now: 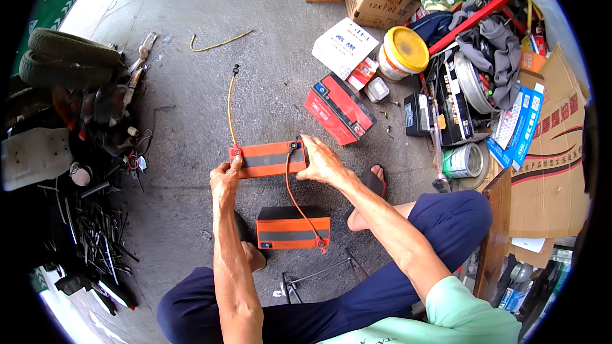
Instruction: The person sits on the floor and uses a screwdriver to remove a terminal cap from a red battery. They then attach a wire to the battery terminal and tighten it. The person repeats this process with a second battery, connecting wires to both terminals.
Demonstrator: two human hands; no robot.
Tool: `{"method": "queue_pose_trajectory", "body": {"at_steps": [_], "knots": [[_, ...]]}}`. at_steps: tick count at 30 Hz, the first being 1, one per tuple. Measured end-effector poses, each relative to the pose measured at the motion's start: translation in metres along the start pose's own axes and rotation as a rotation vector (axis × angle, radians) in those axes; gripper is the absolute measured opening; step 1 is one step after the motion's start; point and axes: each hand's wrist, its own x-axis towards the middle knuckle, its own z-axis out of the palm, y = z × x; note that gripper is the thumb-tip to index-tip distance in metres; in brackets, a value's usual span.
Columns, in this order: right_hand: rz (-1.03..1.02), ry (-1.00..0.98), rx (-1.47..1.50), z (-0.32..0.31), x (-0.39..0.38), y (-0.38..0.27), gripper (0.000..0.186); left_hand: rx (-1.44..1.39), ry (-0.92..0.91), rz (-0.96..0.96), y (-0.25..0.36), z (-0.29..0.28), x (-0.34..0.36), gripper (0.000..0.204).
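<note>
Between my two hands is an orange battery (266,160) with a grey stripe. My left hand (224,183) grips its left end, thumb beside a red terminal. At the other end, my right hand (322,164) is closed around the corner by the dark terminal. A yellow-orange cable (230,105) runs from the left terminal away across the floor to a black lug end. From the right terminal, an orange-red cable (295,199) loops down to a second orange battery (293,234) on the floor nearer me. A red battery (340,109) lies beyond my right hand.
Farther off lies a loose yellow cable (222,43). A yellow-lidded bucket (405,53), a white box (344,46) and piled clutter stand at right. Tyres (70,57) and metal rods (102,242) line the left. A thin metal frame (319,274) lies between my legs.
</note>
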Motion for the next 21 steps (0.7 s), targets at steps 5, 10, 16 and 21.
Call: {"method": "queue_pose_trajectory", "body": {"at_steps": [5, 10, 16, 21], "knots": [[-0.071, -0.026, -0.068, 0.005, 0.012, 0.000, 0.097, 0.068, -0.059, 0.075, 0.007, -0.005, -0.004, 0.048], [-0.137, -0.019, -0.196, -0.002, 0.010, -0.006, 0.082, 0.192, -0.099, 0.078, 0.016, -0.010, -0.010, 0.051], [-0.052, -0.017, -0.193, -0.002, -0.023, 0.005, 0.071, 0.207, -0.184, 0.148, 0.017, 0.006, -0.017, 0.051], [-0.028, 0.001, -0.187, -0.003, -0.049, 0.019, 0.073, 0.262, -0.256, 0.178, 0.012, 0.019, -0.028, 0.049]]}}
